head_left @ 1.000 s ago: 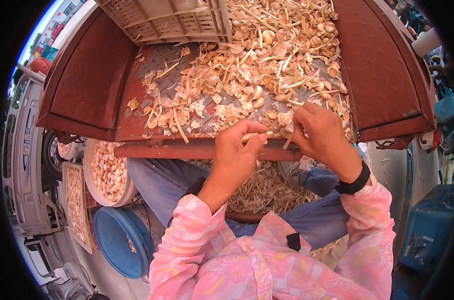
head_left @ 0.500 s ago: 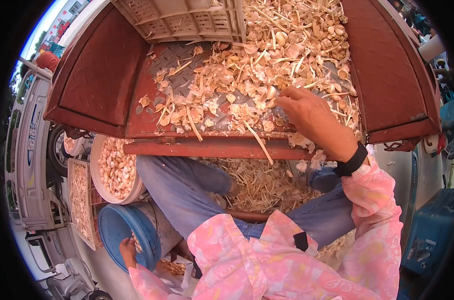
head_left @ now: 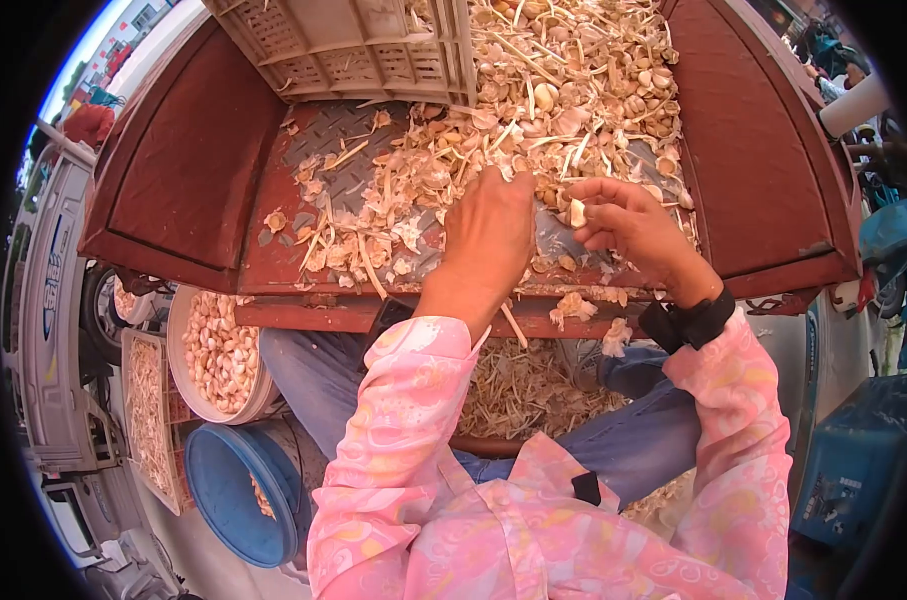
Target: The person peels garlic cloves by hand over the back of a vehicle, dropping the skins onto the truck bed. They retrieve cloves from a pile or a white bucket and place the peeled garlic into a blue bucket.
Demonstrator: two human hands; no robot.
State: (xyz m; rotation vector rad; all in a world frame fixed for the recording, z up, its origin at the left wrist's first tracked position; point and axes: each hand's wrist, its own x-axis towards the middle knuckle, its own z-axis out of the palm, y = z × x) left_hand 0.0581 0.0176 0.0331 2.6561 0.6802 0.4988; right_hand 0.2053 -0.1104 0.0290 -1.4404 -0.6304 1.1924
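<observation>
My right hand (head_left: 635,228) pinches a pale garlic clove (head_left: 577,213) between thumb and fingers, above the front of the red metal truck bed. Beside it on the left, my left hand (head_left: 488,232) has its back toward me. Its fingers are curled at the near edge of the garlic heap (head_left: 573,110), and whatever they hold is hidden. Loose cloves, papery skins and dry stalks make up the heap. Skins also lie scattered on the grey tread plate (head_left: 323,130) to the left of my hands.
A slatted plastic crate (head_left: 373,60) stands at the back of the bed. On the lower left are a blue bucket (head_left: 208,500) with a few cloves, a white bucket (head_left: 188,320) full of cloves and a shallow crate (head_left: 133,420). Stalks and skins (head_left: 533,390) cover the floor between my legs.
My left hand has come out of the blue bucket, up to the garlic heap. My right hand has drawn slightly right and down, and a clove now shows in its fingers. The view has shifted slightly.
</observation>
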